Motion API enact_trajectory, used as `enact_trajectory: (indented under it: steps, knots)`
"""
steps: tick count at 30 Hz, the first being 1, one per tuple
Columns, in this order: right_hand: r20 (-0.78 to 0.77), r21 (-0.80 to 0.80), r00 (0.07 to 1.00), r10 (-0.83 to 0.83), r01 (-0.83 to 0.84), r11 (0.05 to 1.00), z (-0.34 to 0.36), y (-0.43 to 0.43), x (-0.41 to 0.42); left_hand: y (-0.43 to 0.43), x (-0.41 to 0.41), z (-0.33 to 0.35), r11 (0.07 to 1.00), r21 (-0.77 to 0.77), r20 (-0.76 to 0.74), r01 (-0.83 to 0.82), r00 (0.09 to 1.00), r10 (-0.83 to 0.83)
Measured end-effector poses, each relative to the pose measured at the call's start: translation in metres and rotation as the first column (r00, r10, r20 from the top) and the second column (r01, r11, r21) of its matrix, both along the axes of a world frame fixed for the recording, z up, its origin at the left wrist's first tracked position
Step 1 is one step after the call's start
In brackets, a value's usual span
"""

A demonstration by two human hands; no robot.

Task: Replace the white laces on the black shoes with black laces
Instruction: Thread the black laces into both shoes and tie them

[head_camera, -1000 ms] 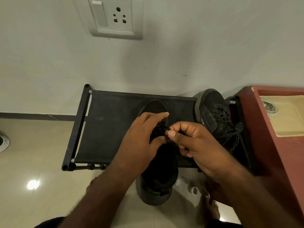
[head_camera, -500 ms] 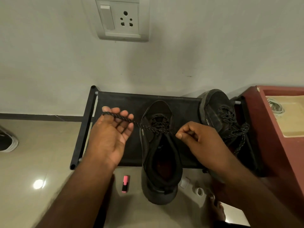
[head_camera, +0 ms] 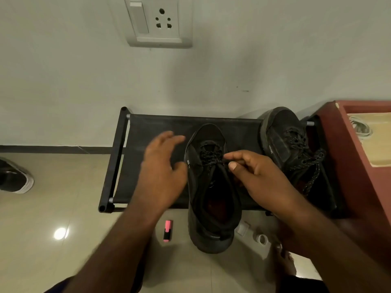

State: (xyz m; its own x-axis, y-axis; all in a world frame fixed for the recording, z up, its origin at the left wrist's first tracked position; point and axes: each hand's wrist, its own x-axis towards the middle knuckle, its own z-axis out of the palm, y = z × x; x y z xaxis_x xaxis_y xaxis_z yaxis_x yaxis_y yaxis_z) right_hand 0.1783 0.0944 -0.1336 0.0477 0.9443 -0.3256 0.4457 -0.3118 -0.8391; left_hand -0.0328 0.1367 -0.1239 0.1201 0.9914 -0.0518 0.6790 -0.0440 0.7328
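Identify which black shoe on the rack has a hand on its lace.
The middle shoe: the right hand pinches its lace. The other shoe, beside the red cabinet, is untouched.

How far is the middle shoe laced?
Partly. Black lace crosses just the toe-end eyelets, where the right hand pinches it; the shoe looks unlaced nearer the collar.

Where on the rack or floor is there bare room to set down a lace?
On the rack, between its left bar and the middle shoe, under the left hand; on tile between the floor shoe and rack. Crowded: right hand pinching the black lace, second shoe, white bits by the heel.
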Motion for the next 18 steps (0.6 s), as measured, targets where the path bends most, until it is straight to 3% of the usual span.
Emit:
enact_trajectory:
  steps: [2,4,9,15,18]
  knots:
    - [0.005,0.013,0.999,0.035,-0.035,0.999,-0.001,0.000,-0.003,-0.009,0.020,0.000,0.980,-0.022,0.055,0.200,0.979,-0.198]
    - [0.000,0.029,0.999,0.033,-0.033,0.999,0.001,0.001,-0.005,-0.012,0.030,-0.003,0.968,-0.036,0.068,0.249,0.967,-0.246]
    - [0.096,0.078,0.995,0.037,-0.044,0.996,0.003,0.002,-0.005,-0.004,0.027,-0.005,0.976,-0.186,0.188,0.116,0.979,-0.081]
    - [0.250,0.089,0.967,-0.042,0.020,0.996,0.000,0.003,-0.001,0.001,0.019,0.001,0.986,-0.157,0.046,0.058,0.998,-0.052]
    - [0.246,0.054,0.969,-0.028,0.015,0.998,0.000,0.001,0.002,0.002,0.017,-0.002,0.984,-0.155,0.016,0.091,0.996,-0.089]
